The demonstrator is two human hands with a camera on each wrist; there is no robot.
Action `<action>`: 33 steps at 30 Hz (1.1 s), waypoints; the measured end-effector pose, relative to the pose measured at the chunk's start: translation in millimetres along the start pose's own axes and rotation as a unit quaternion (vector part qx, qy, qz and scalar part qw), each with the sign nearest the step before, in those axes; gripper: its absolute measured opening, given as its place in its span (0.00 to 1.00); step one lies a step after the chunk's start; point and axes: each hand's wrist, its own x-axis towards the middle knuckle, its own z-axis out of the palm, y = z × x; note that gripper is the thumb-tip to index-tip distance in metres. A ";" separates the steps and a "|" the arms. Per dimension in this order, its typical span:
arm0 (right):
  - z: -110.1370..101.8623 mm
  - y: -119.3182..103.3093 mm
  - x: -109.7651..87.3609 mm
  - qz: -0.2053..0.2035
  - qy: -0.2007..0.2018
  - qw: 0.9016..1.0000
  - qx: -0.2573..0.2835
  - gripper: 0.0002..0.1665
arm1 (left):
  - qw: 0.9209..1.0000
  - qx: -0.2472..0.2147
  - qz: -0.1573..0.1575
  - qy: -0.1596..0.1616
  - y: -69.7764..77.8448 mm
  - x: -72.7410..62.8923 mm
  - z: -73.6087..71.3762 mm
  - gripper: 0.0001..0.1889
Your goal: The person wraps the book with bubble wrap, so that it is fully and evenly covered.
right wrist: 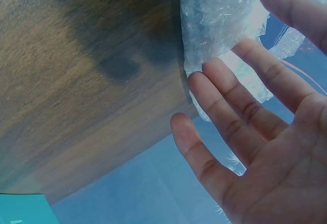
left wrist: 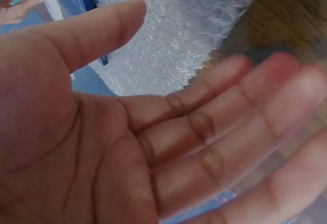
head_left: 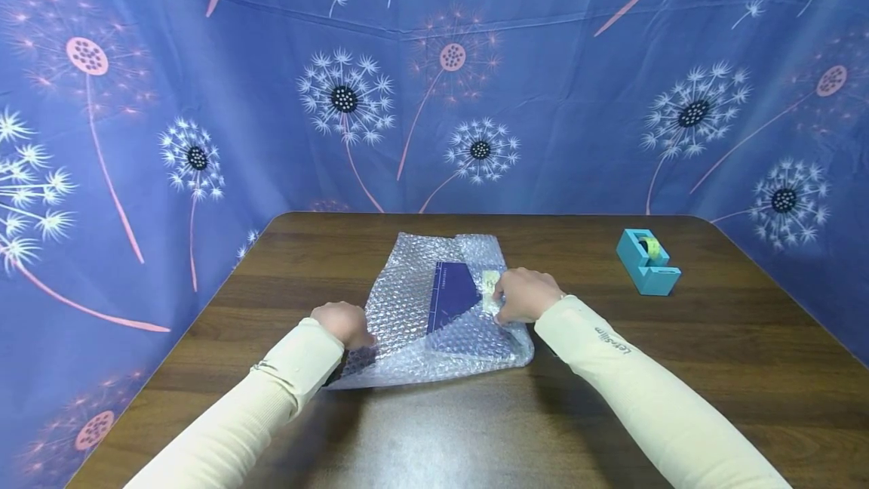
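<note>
A sheet of bubble wrap (head_left: 400, 296) lies on the table, its right side and near corner folded over a flat dark blue item (head_left: 451, 294) with small pale lettering along one edge. A pale yellowish strip of tape (head_left: 490, 283) sits on the folded right part. My right hand (head_left: 526, 294) is at that strip; in the right wrist view its fingertips (right wrist: 196, 81) reach the wrap's edge with the fingers extended. At the near left corner of the wrap is my left hand (head_left: 342, 323). Its fingers (left wrist: 204, 127) are spread and fairly straight in the left wrist view, the palm bare.
To the right on the brown wooden table (head_left: 584, 398) stands a turquoise tape dispenser (head_left: 648, 266) with a yellow-green roll. A blue curtain (head_left: 557, 96) with a dandelion print hangs behind the table and along both its sides.
</note>
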 end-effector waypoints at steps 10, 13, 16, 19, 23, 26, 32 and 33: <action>1.8 0.8 -1.0 -0.004 0.003 1.000 0.006 0.21 | 1.000 -0.006 0.000 -0.024 -1.8 1.7 6.8 0.21; 2.4 1.7 -0.7 -0.004 0.005 1.000 0.006 0.22 | 0.999 -0.010 0.008 -0.039 -4.1 3.5 8.3 0.22; 3.1 2.3 -0.3 -0.004 0.006 1.000 0.006 0.22 | 0.997 -0.033 0.020 -0.067 -8.0 5.5 8.1 0.19; 3.6 2.5 0.2 -0.005 0.006 1.000 0.009 0.22 | 0.992 -0.067 0.029 -0.103 -13.1 7.2 5.7 0.11; 4.6 3.4 0.5 -0.008 0.007 1.000 0.012 0.22 | 0.983 -0.103 0.057 -0.139 -20.0 9.0 1.7 0.10; 5.6 4.8 0.5 -0.009 0.007 1.000 0.014 0.22 | 0.976 -0.129 0.093 -0.150 -24.3 9.7 0.5 0.09; 7.5 7.5 0.3 -0.011 0.006 1.000 0.019 0.21 | 0.947 -0.220 0.154 -0.178 -31.9 12.0 0.4 0.03; 7.7 7.7 0.2 -0.011 0.006 1.000 0.020 0.21 | 0.940 -0.238 0.161 -0.186 -33.3 13.0 0.3 0.03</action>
